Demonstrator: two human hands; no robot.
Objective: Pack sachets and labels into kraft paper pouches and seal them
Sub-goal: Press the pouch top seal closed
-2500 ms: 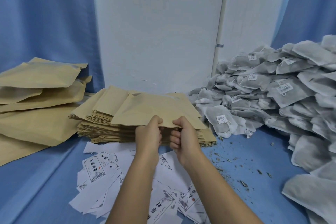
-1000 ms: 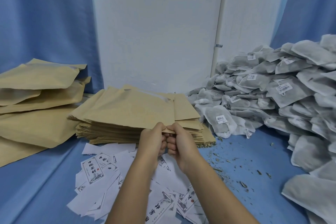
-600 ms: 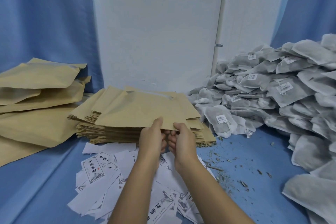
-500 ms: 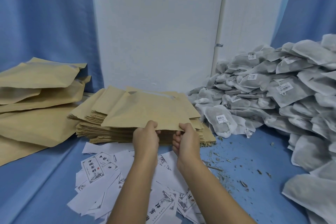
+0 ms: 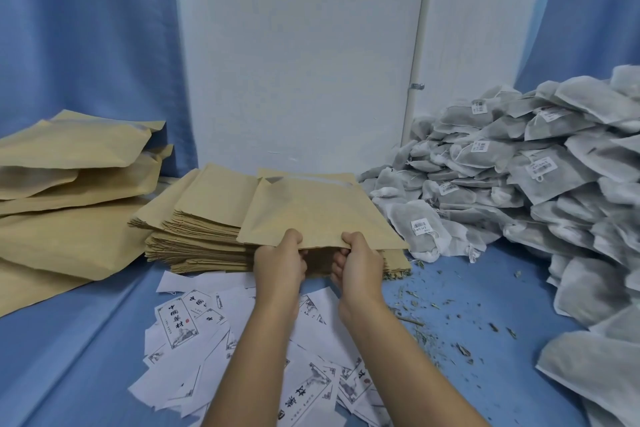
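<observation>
A flat kraft paper pouch point(image 5: 313, 215) is lifted a little off the stack of empty pouches point(image 5: 194, 229) in the middle. My left hand point(image 5: 278, 262) pinches its near edge, thumb on top. My right hand point(image 5: 358, 262) pinches the same edge a short way to the right. White printed labels point(image 5: 214, 333) lie scattered on the blue surface below my forearms. Grey mesh sachets point(image 5: 512, 180) with small barcode tags are heaped at the right.
Larger, puffed kraft pouches point(image 5: 65, 184) are piled at the left. Dried herb crumbs point(image 5: 450, 319) litter the blue cloth point(image 5: 69, 357) between the labels and the sachets. A white wall panel and blue curtains close the back.
My hands, close together on the top pouch's edge a second ago, have moved apart along it. The pouch has shifted to the right and lifted slightly off the stack.
</observation>
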